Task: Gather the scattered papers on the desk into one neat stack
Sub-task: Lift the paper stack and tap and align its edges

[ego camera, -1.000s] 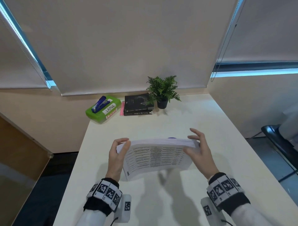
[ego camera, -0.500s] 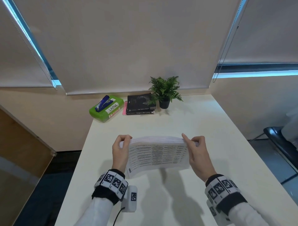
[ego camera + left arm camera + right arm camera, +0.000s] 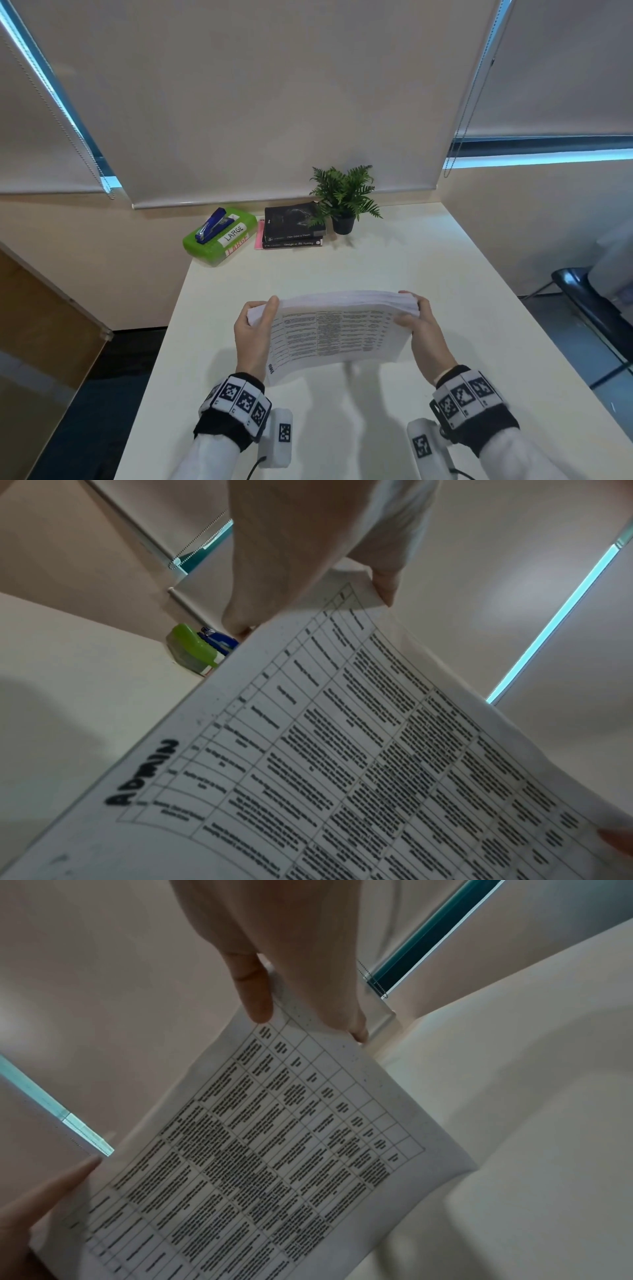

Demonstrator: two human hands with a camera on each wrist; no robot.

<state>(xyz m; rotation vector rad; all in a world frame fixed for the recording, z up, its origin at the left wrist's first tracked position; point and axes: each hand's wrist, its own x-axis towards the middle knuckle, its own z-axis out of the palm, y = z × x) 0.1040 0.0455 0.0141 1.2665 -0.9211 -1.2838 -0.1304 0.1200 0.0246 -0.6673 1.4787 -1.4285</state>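
Observation:
A thick stack of printed papers [image 3: 335,332] stands on edge over the middle of the white desk [image 3: 445,274], its printed table facing me and bowed slightly. My left hand [image 3: 255,322] grips the stack's left end, thumb on the front sheet. My right hand [image 3: 416,318] grips the right end the same way. In the left wrist view the front sheet [image 3: 342,750] shows the handwritten word "ADMIN". The right wrist view shows the same sheet [image 3: 274,1150] pinched under my thumb. Whether the lower edge touches the desk is hidden.
At the desk's far end stand a green box [image 3: 219,236] with a blue stapler [image 3: 210,226] on top, two stacked black books [image 3: 293,228] and a small potted fern [image 3: 344,198]. A black chair [image 3: 589,301] is off the right edge.
Both hands have closed in on the ends of the stack. The right hand went from spread fingers to a firm grip, and the sheets look squared up and raised a little.

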